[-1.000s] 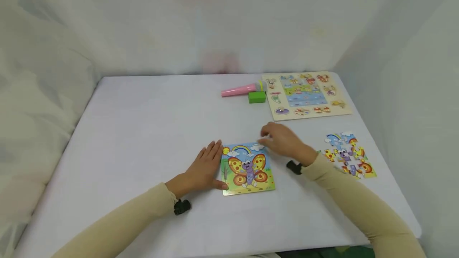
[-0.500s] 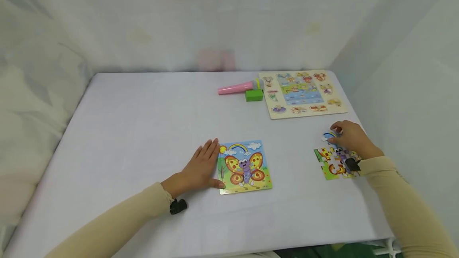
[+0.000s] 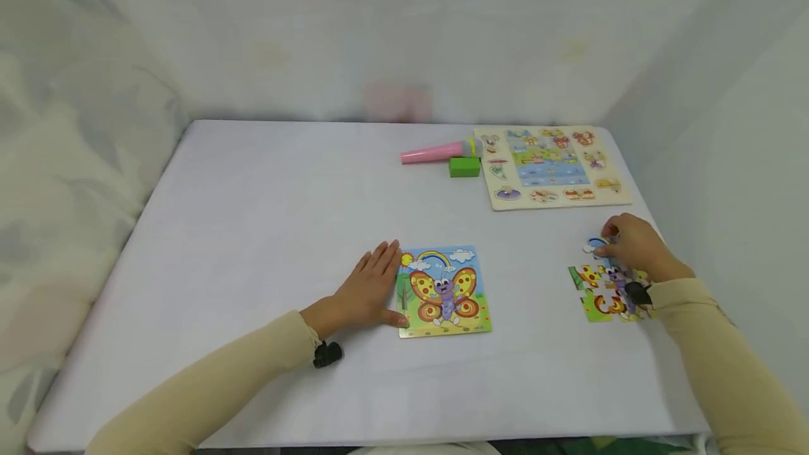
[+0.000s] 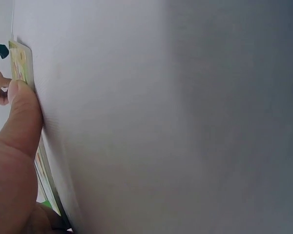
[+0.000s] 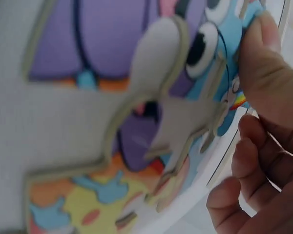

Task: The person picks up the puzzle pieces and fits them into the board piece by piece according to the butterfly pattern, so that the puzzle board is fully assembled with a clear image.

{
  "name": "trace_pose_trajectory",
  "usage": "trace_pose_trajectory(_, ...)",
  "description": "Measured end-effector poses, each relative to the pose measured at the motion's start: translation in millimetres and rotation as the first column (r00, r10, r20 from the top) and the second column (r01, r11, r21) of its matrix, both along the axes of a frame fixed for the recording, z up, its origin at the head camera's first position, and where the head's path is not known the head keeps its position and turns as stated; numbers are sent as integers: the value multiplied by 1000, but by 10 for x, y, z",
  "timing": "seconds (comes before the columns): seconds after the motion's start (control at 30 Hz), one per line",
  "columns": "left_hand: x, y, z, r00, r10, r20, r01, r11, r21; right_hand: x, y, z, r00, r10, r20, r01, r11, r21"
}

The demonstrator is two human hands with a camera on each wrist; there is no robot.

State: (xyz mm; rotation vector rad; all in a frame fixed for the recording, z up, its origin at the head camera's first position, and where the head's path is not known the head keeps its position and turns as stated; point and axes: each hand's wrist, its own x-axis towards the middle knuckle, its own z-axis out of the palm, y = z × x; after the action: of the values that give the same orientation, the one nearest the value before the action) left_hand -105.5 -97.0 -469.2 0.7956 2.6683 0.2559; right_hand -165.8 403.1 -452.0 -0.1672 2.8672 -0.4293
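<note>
Left grip (image 3: 368, 291): just lying along the butterfly board (image 3: 445, 292)'s left edge, thumb at the near corner
Right grip (image 3: 637, 248): over at the puzzle pieces (image 3: 594, 307), can't tell if it's pinching one
Tabletop (image 3: 284, 188), back: pink mic (image 3: 437, 152), green block (image 3: 464, 167), peg board (image 3: 553, 177)

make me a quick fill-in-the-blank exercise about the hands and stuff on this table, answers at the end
1. The left hand lies along the left edge of a square board whose picture shows a large winged ____.
2. The loose puzzle pieces, where the right hand is, lie to the ____ of that board.
3. The pink microphone lies just behind a small block whose colour is ____.

Missing words: butterfly; right; green.
</note>
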Motion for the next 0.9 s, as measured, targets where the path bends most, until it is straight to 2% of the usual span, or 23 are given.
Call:
trace_pose_trajectory(0.2, -3, 33, 3, 1000, -7, 5, 7, 1000, -24, 47, 5, -10, 1000, -4, 1, 4, 1000, -3)
trace_pose_trajectory(0.33, 1, 41, -8, 1000, -8, -1, 8, 999, -34, 45, -24, 43, 1000, 1, 12, -1, 1000, 16)
trace_pose_trajectory(0.57, -8, 31, 13, 1000, 4, 7, -4, 999, -43, 22, -21, 96, 997, -12, 78, 8, 999, 53)
trace_pose_trajectory(0.83, -1, -13, 36, 1000, -3, 8, 4, 999, -39, 2, -26, 75, 999, -28, 35, 28, 999, 21)
trace_pose_trajectory(0.9, 8, -12, 40, 1000, -1, 21, 2, 999, -38, 29, -71, 129, 1000, -6, -24, 6, 1000, 4)
